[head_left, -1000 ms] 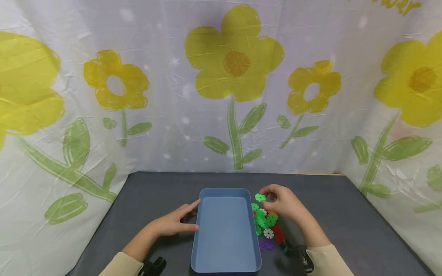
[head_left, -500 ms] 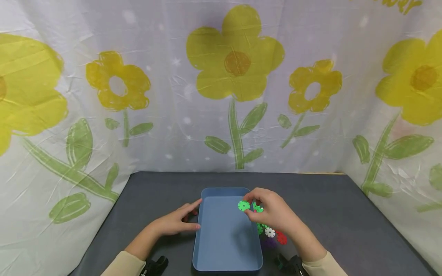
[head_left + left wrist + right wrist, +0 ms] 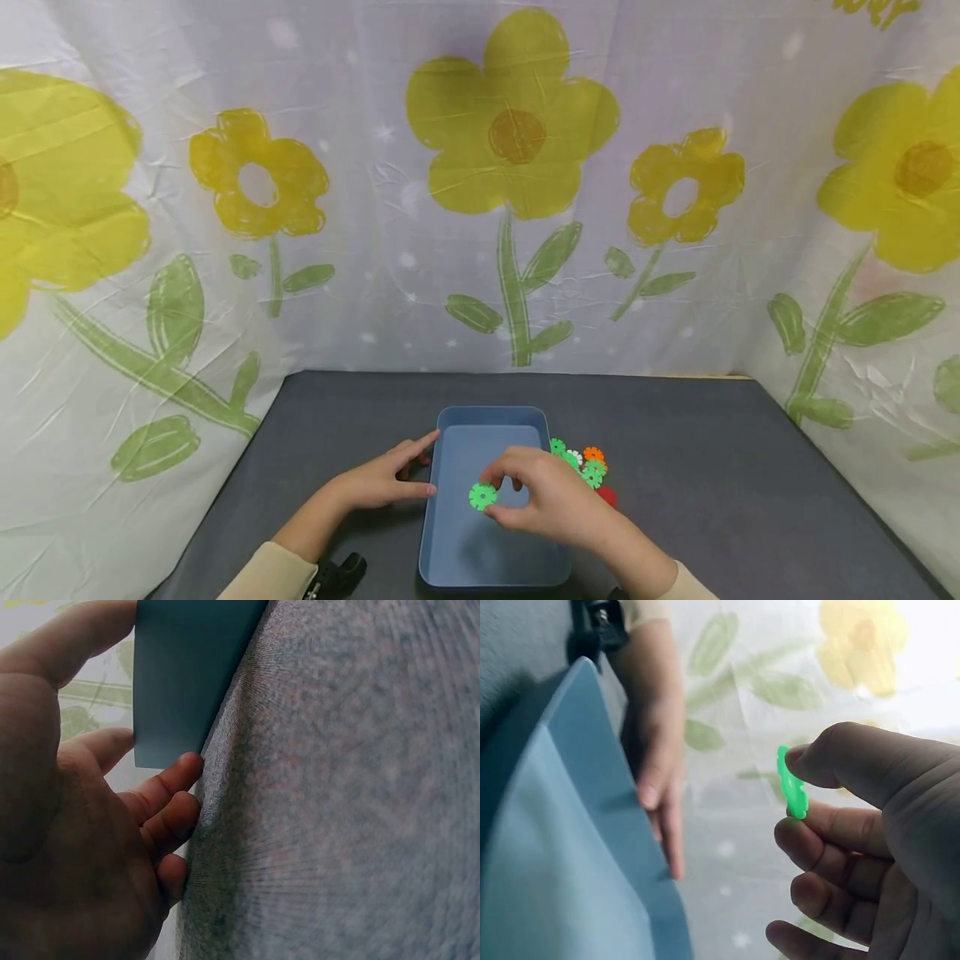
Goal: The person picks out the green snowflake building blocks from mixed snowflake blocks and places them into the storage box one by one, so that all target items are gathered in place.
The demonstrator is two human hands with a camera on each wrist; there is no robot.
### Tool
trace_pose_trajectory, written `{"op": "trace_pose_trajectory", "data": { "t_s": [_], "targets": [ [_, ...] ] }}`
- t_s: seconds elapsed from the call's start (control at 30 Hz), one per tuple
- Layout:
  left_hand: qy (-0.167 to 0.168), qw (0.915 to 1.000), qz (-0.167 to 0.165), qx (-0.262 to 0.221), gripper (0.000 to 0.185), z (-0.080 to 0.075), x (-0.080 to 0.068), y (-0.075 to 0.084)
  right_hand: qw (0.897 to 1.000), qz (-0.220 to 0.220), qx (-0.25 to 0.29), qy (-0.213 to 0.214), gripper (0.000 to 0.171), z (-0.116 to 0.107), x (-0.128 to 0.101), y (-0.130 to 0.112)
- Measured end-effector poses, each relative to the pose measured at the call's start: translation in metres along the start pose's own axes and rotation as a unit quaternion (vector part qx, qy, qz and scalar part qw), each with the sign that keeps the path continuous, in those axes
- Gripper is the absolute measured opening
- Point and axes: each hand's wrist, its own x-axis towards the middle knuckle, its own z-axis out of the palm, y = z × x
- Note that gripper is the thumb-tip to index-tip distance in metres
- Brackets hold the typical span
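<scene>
Two hands work over a dark grey table [image 3: 750,500] with a felt-like, slightly fuzzy surface, closed in on three sides by a white cloth backdrop [image 3: 375,250] printed with big yellow flowers and green stems — the cloth hangs creased and meets the table along its far edge and both sides.

A shallow blue tray [image 3: 480,575] lies on the table near the person, its long side running away from them. The right hand [image 3: 551,504] hovers above the tray's inside and pinches a green snowflake disc [image 3: 482,497] between thumb and forefinger; in the right wrist view the disc [image 3: 793,785] is seen edge-on at the fingertips, clear of the tray floor. The left hand [image 3: 382,483] rests on the table with fingers fairly straight, fingertips touching the tray's left outer wall [image 3: 187,682] — the left wrist view shows them against it.

Just beside the tray's right wall lies a small pile of snowflake discs [image 3: 588,471] — green, white, orange and red — partly hidden behind the right hand. Both forearms wear cream sleeves [image 3: 262,575].
</scene>
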Motion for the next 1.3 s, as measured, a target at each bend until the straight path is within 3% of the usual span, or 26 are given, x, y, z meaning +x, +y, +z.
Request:
{"op": "trace_pose_trajectory", "data": {
  "t_s": [0.3,0.67,0.93,1.13,1.3],
  "targets": [
    [0.001,0.9999,0.015,0.004,0.09,-0.001,0.0,-0.001,0.995,0.007,-0.059,-0.074,0.016,0.04,0.003,-0.002],
    [-0.001,0.9995,0.031,0.004,0.09,-0.002,0.001,-0.003,0.986,0.029,-0.079,-0.142,0.02,0.079,0.001,0.015],
    [-0.008,0.9998,0.02,-0.005,0.09,-0.002,0.0,-0.002,0.985,-0.007,-0.026,-0.172,0.02,0.083,0.003,0.021],
    [-0.008,0.9997,0.021,-0.012,0.088,-0.003,0.001,-0.003,0.983,-0.007,0.017,-0.184,0.021,0.082,0.003,0.023],
    [-0.006,0.9996,0.021,-0.015,0.088,-0.001,0.001,-0.003,0.971,0.005,0.081,-0.223,0.025,0.073,0.002,0.021]
  ]
}}
